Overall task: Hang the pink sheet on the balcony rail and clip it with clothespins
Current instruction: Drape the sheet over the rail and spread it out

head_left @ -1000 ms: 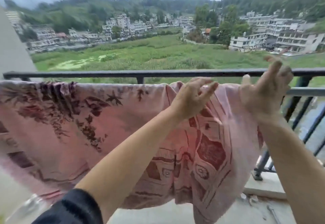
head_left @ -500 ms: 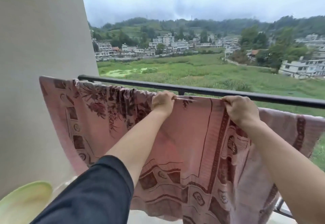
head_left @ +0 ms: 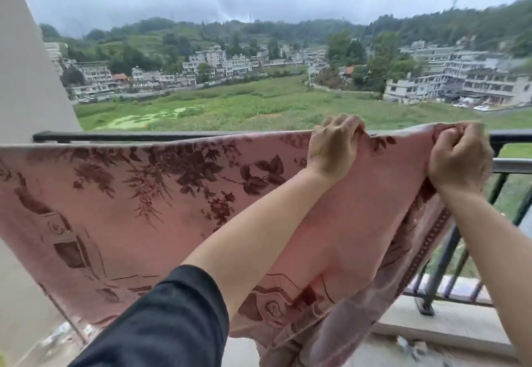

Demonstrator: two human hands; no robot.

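Note:
The pink sheet [head_left: 138, 194], printed with dark red flowers and leaves, hangs spread along the black balcony rail [head_left: 144, 135]. My left hand [head_left: 334, 148] grips the sheet's top edge at the rail, right of centre. My right hand [head_left: 457, 156] clutches the bunched top corner of the sheet further right, lifted just above the rail. The cloth sags between and below both hands. No clothespins are in view.
A pale wall or pillar [head_left: 31, 84] closes the left side. Black vertical bars [head_left: 443, 254] stand on a concrete ledge [head_left: 449, 326] at the lower right, with small debris on the floor there. Beyond the rail lie a green field and buildings.
Both hands have shifted right along the rail and taken hold of the sheet's right end. The view swung back to the right, and the sheet now lies spread further along the rail.

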